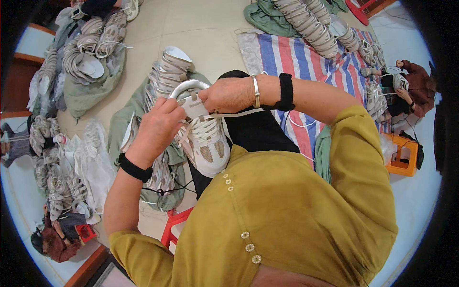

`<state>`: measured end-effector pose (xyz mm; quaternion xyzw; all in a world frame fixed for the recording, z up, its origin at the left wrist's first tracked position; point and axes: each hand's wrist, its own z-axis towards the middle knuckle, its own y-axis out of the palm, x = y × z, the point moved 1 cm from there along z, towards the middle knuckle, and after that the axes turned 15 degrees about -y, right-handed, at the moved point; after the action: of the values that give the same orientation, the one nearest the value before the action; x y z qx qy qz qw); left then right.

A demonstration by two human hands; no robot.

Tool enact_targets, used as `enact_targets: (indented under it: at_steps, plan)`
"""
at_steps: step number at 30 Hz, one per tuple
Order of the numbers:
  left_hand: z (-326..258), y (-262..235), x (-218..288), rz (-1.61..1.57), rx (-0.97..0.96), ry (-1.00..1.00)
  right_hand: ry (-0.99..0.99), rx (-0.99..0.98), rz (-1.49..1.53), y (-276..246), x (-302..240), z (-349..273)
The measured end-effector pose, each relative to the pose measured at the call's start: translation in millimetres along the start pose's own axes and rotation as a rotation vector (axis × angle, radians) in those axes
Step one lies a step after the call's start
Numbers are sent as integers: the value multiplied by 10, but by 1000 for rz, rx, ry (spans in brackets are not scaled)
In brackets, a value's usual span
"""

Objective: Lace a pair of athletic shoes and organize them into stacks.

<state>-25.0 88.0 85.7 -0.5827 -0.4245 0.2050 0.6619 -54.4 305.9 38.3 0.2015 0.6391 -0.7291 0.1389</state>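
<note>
Hands (161, 124) on shoe (209, 152) (white laces (204, 131))

Upper garment: a mustard-yellow top (306, 205), plain, softly creased across the front. Its front seam carries a row of round buttons; those toward the neckline (287, 273) are pale, with a patterned face (249, 247), and those toward the lower hem look smaller and plainer (228, 182). The left sleeve (141, 256) and right sleeve (361, 158) are loose and end near the elbow. Lower garment: black trousers (256, 129), partly covered by the top. Left hand (160, 122): ungloved; a black strap (135, 167) circles the wrist. Right hand (229, 95): ungloved; a shiny metal bangle (256, 92) encircles the wrist, with a wide black band (286, 92) nearer the elbow.
</note>
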Motion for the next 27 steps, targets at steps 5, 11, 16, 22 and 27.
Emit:
enact_targets:
  at_steps: [5, 11, 16, 22, 27]
  plan:
    - [-25, 110, 23, 36, 89, 3, 85, -127, 99, -15, 26, 191]
    - [-16, 168, 130, -402, 96, -164, 335, -120, -95, 52, -121, 225]
    - [32, 258, 254, -189, 173, -144, 115, 646, 159, -281, 243, -74]
    - [50, 480, 357, -122, 277, -114, 290, 919, 826, -276, 249, -448]
    - [9, 534, 308, -189, 237, -193, 617, 479, 540, 49, -64, -346]
